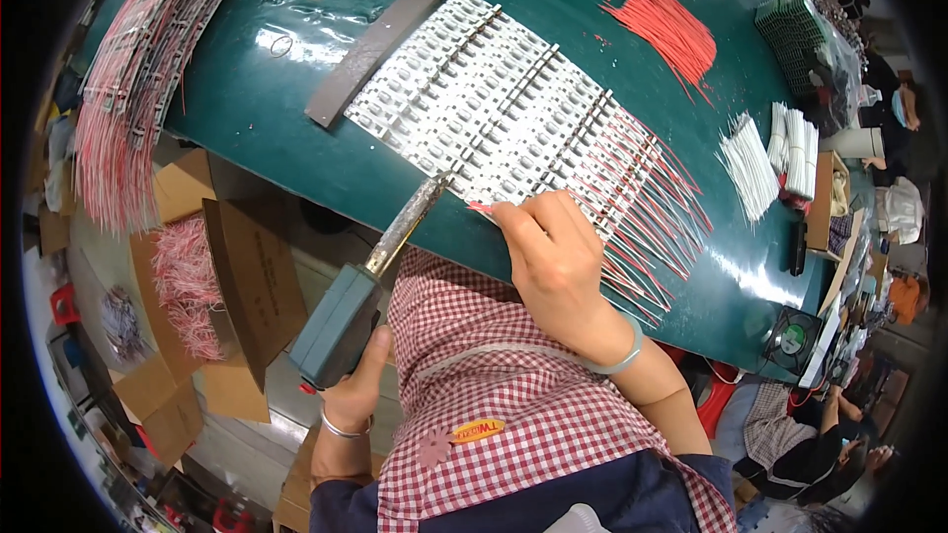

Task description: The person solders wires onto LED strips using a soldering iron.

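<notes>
My left hand (357, 382) is closed around the blue-grey handle of a soldering gun (339, 324). Its long metal barrel slants up to the near edge of a white metal panel of small slotted parts (484, 89), where the tip touches or almost touches. Just right of that tip, my right hand (558, 252) is pinched on the end of a red wire (478, 206); only a short bit of it shows. Red and white wires (657, 207) fan out from the panel's right end.
Along the panel's far left side lies a brown bar (375, 51). The green table (267, 138) also holds red wires (671, 30), white wires (749, 166) and stacked wired panels (148, 69). Below its left edge stands an open carton (252, 276) of wires. A small fan (792, 338) sits at right; people work beyond.
</notes>
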Tool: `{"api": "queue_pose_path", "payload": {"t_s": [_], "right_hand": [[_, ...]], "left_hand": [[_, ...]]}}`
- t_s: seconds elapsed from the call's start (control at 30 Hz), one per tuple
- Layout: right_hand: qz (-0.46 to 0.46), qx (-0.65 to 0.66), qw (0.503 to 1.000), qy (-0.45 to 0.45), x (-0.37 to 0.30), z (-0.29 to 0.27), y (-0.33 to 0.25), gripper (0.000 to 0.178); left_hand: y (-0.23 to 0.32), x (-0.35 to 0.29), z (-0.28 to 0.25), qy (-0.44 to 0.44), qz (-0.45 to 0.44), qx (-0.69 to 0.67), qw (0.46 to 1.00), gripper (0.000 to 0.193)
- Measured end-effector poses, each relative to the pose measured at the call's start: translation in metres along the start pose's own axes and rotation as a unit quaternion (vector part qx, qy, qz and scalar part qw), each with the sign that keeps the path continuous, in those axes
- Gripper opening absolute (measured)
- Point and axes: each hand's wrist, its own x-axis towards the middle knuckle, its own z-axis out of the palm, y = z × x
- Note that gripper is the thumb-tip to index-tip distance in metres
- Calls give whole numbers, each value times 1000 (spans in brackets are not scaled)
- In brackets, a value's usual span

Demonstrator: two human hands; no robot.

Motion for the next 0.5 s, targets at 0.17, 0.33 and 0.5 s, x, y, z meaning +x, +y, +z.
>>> {"api": "queue_pose_path", "payload": {"t_s": [0.17, 0.33, 0.5], "right_hand": [[9, -34, 999, -17, 4, 10, 1, 22], [10, -29, 999, -19, 3, 14, 2, 22], [14, -23, 999, -18, 3, 14, 3, 22]], "left_hand": [[-5, -1, -4, -36, 16, 57, 998, 39], [4, 10, 6, -25, 34, 73, 996, 24], [1, 14, 8, -49, 77, 97, 991, 22]]}}
